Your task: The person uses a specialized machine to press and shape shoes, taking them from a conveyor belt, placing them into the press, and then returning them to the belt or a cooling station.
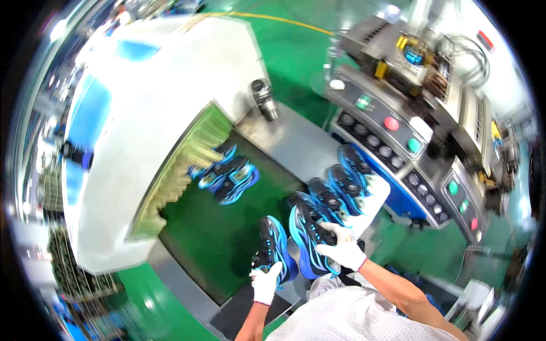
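Each gloved grip clamped on one blue-black shoe: left hand point(265, 286), right hand point(341, 245); two more on belt point(199, 238).

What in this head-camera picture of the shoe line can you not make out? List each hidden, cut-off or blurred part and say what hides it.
- Head view: the left hand covers the heel of the black-and-blue shoe.
- The right hand hides part of a second blue shoe.
- The bristle curtain hides the white tunnel's inside.
- Shoes on the green belt are too small to show detail.
- The rim is blurred.
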Demonstrator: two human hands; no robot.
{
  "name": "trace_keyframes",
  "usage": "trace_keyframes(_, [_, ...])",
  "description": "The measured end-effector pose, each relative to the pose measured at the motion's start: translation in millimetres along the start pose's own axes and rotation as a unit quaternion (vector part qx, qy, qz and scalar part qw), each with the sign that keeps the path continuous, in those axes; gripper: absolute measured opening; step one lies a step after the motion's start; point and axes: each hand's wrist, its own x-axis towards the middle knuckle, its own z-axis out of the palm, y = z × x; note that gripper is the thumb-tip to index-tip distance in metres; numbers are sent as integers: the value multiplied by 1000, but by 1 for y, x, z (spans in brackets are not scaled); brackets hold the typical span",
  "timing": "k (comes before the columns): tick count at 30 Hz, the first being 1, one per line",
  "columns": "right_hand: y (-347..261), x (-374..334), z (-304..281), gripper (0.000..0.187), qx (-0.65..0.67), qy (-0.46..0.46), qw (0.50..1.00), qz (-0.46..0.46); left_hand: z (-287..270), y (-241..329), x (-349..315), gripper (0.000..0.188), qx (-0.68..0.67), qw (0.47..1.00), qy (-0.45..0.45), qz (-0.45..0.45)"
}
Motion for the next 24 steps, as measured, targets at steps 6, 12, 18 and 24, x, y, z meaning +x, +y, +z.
trace_keyframes(6, [51,-133,-57,75,167,294,941,32,59,107,-63,73,208,938,-214,176])
trace_keyframes(12, [85,-299,-120,76,251,516,815,83,137,197,-217,40,314,746,-436,393])
trace_keyframes(18, [118,-490,-79,73,254,808,503,172,256,155,-362,75,359,600,-472,537])
trace_keyframes(24, [160,-644,-74,74,145,912,255,286,355,131,-580,76,218,336,-716,571])
